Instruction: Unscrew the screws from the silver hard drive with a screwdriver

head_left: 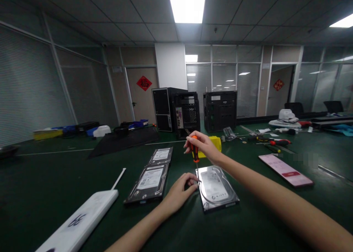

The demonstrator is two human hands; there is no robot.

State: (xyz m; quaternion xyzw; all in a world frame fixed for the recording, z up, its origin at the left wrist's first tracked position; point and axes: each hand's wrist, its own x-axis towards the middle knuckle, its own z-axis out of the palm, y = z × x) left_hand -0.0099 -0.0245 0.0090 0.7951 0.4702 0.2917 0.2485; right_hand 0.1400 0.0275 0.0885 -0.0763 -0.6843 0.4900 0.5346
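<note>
A silver hard drive (pixel 217 187) lies flat on the green table (pixel 248 222) in front of me. My right hand (pixel 202 145) is closed around an orange and black screwdriver (pixel 195 149), held upright with its tip down at the drive's far left corner. My left hand (pixel 180 193) rests against the drive's left edge, fingers curled and pinched at the side. I cannot make out anything between those fingers.
Two more hard drives (pixel 150 180) (pixel 161 155) lie to the left. A white router (pixel 79 219) sits at the near left, a pink phone (pixel 285 169) at the right. Computer cases (pixel 176 112) (pixel 220 110), a yellow object (pixel 213 143) and hand tools (pixel 271 141) stand further back.
</note>
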